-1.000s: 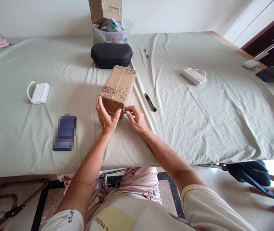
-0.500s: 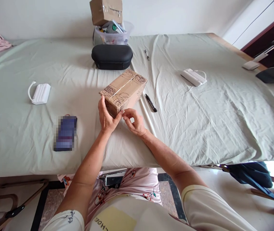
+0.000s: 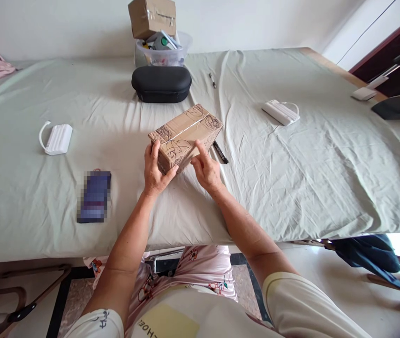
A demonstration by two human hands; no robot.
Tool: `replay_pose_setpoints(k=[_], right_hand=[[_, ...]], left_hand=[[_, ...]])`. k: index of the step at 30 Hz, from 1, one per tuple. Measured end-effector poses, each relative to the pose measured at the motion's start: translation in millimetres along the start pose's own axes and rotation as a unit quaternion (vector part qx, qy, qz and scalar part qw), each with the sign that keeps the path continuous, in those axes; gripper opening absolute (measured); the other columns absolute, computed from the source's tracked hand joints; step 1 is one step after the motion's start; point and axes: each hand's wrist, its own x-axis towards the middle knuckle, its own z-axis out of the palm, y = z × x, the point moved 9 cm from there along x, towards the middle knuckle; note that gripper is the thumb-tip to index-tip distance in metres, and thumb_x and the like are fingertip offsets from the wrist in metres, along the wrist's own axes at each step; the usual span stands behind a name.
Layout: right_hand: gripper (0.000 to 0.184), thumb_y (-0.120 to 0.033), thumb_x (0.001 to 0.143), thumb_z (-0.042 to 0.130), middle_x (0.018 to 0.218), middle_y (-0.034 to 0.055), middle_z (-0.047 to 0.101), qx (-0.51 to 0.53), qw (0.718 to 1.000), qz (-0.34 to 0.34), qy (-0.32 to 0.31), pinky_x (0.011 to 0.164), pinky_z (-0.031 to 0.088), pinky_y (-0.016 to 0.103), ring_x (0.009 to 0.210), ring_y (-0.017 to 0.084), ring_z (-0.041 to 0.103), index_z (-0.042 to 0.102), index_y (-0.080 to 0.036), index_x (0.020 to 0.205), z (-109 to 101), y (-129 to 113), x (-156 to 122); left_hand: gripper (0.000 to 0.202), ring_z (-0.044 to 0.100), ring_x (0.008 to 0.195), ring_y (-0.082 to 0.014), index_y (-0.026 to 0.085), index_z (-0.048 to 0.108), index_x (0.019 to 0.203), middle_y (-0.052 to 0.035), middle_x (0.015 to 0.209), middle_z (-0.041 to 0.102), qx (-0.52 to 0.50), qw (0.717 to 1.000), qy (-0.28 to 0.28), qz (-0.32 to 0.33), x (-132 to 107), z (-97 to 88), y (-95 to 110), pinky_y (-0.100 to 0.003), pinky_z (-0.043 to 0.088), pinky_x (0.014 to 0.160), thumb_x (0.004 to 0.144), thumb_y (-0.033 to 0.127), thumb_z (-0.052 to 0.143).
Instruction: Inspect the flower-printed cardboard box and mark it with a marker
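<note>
A taped cardboard box [image 3: 185, 134] with black scribbles lies on the pale green sheet [image 3: 308, 178] of the table, turned at an angle. My left hand [image 3: 154, 171] grips its near left corner, thumb on the end face and fingers along the side. My right hand [image 3: 207, 170] rests against the box's near long side, its index finger stretched up onto the top edge and the other fingers loosely curled. A black marker [image 3: 221, 152] lies just right of the box, partly hidden behind it and my right hand.
A black zip case [image 3: 161, 83] sits behind the box, with a clear tub [image 3: 162, 51] and another carton [image 3: 152, 17] beyond. White power banks [image 3: 56, 138] [image 3: 280, 111] lie left and right. A phone [image 3: 94, 195] lies near the front edge. A pen [image 3: 213, 80] lies farther back.
The box has turned clockwise on the sheet, its far end swinging right over the marker. My right hand went from pinching at the near corner to touching the long side with a finger raised.
</note>
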Motion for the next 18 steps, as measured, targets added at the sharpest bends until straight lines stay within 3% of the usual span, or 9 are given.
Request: replay_pose_setpoints(k=[4, 9, 15, 18], right_hand=[[0.064, -0.045, 0.109, 0.043, 0.086, 0.0033, 0.076, -0.022, 0.994, 0.093, 0.048, 0.079, 0.061, 0.038, 0.071, 0.019, 0.068, 0.041, -0.022, 0.169, -21.2, 34.1, 8.5], [0.070, -0.048, 0.107, 0.046, 0.093, 0.0042, 0.079, -0.011, 0.986, 0.149, 0.076, 0.080, 0.060, 0.039, 0.075, 0.021, 0.069, 0.030, -0.025, 0.172, -33.1, 55.1, 10.3], [0.061, -0.052, 0.104, 0.049, 0.085, 0.0041, 0.074, -0.003, 0.979, 0.197, 0.056, 0.078, 0.056, 0.038, 0.077, 0.021, 0.069, 0.053, -0.018, 0.155, -29.8, 67.2, 10.3], [0.057, -0.051, 0.105, 0.047, 0.091, 0.0063, 0.076, -0.016, 0.975, 0.222, 0.023, 0.082, 0.056, 0.039, 0.084, 0.024, 0.072, 0.056, -0.018, 0.150, -25.4, 71.7, 10.1]], left_hand=[[0.100, 0.037, 0.162, -0.0381, 0.029, 0.025, 0.171, -0.0168, 0.174, 0.032, -0.067, 0.997, -0.022, -0.021, 1.5, -0.3, -16.6, -0.051, 0.036, 0.132, 0.093, 0.076, 0.064], [0.107, 0.035, 0.165, -0.0372, 0.029, 0.021, 0.172, -0.0159, 0.176, 0.032, -0.114, 0.990, -0.056, -0.057, 4.8, -3.2, -31.3, -0.051, 0.035, 0.135, 0.089, 0.076, 0.069], [0.111, 0.032, 0.167, -0.0372, 0.031, 0.017, 0.173, -0.0145, 0.179, 0.026, -0.162, 0.981, -0.072, -0.080, 5.0, -2.2, -36.4, -0.054, 0.030, 0.138, 0.087, 0.079, 0.069], [0.117, 0.031, 0.167, -0.0368, 0.033, 0.005, 0.173, -0.0149, 0.180, 0.023, -0.187, 0.975, -0.086, -0.080, 5.6, 2.2, -36.8, -0.056, 0.031, 0.137, 0.087, 0.079, 0.070]])
